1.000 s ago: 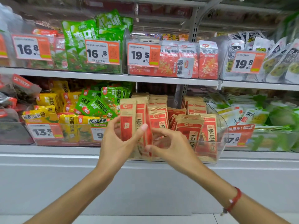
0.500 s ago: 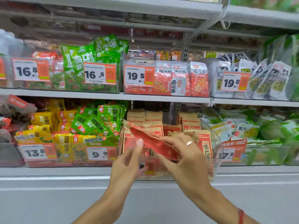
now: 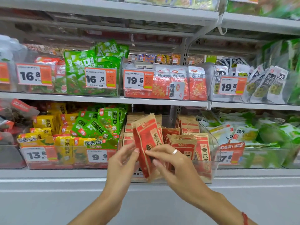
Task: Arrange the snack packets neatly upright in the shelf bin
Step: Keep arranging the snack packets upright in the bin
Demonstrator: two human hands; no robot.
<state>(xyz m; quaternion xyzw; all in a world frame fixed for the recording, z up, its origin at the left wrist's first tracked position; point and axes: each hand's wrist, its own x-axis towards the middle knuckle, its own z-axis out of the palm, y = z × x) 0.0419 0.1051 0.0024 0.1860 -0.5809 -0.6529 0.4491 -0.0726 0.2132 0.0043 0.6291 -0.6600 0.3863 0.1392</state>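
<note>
Tall paper snack packet (image 3: 146, 143): red panel, tan kraft edges, black seed print; neighbouring foil packets (image 3: 97, 127) bright green; price tags (image 3: 34, 75) white and orange.

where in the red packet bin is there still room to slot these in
The clearest gap is mid-bin, between the rear left stack and the rear right stack, where the clear bin shows bare wall. The front right row is packed tight. Both hands, left hand and right hand, hold the packets at front left.

Open gap in clear bin (image 3: 215, 144) between standing packet rows (image 3: 188, 127), shelf edge (image 3: 162, 101) overhead.
</note>
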